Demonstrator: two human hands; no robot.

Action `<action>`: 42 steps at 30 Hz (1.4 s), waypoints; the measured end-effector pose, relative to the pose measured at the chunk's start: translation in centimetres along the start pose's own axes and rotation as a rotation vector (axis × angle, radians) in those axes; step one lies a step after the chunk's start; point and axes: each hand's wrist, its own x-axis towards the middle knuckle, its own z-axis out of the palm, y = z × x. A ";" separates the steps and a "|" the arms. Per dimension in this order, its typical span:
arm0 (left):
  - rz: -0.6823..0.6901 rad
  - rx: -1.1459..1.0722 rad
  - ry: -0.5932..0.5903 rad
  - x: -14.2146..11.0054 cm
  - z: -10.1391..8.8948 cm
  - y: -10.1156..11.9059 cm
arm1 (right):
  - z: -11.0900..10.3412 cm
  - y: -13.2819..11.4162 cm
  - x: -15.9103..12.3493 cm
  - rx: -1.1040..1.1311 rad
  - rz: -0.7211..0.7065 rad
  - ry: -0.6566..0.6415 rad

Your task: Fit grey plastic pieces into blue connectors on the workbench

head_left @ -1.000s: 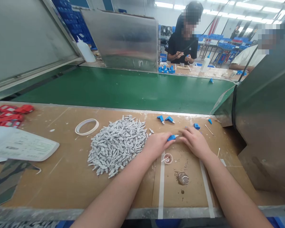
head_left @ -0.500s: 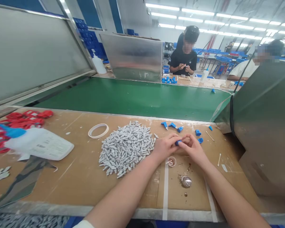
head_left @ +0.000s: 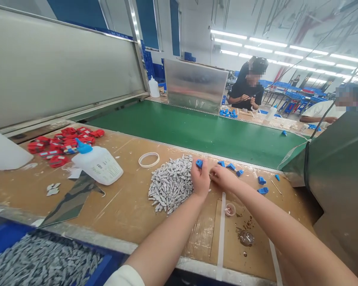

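Note:
My left hand (head_left: 200,180) is closed on a small blue plastic part (head_left: 199,163), held at the right edge of a heap of small grey pieces (head_left: 171,184). Just to its right, my right hand (head_left: 223,176) reaches across with fingertips pinched together low over the table. Whatever those fingertips may hold is hidden. Several more blue parts (head_left: 261,180) lie beyond and to the right of my right hand. Nearer me are a little cup with brownish contents (head_left: 230,209) and a small shiny round container (head_left: 246,238) among brown specks.
A tape roll (head_left: 149,159), a white bottle with a blue cap (head_left: 100,165) and red parts (head_left: 68,141) lie to the left. Behind the table runs a green conveyor belt (head_left: 179,127). A blue bin (head_left: 107,264) of grey pieces stands below front left. Two co-workers sit across.
My hands have parted and moved left to the grey heap; the left one keeps the blue part. The right has let go of it. The view has turned left.

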 end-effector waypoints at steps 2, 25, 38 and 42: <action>0.008 0.028 -0.057 -0.2 -0.1 0.1 | 0.7 -0.1 0.1 -0.017 -0.002 0.007; -0.157 0.161 -1.139 -2.8 2.5 -1.4 | 0.0 0.0 -25.6 0.784 0.372 0.493; -0.085 0.274 -1.035 -3.0 2.5 -1.5 | -1.7 -1.0 -26.5 0.388 0.125 0.363; -0.066 0.295 -1.061 -3.1 2.6 -1.4 | -1.5 -1.1 -26.7 0.482 0.202 0.399</action>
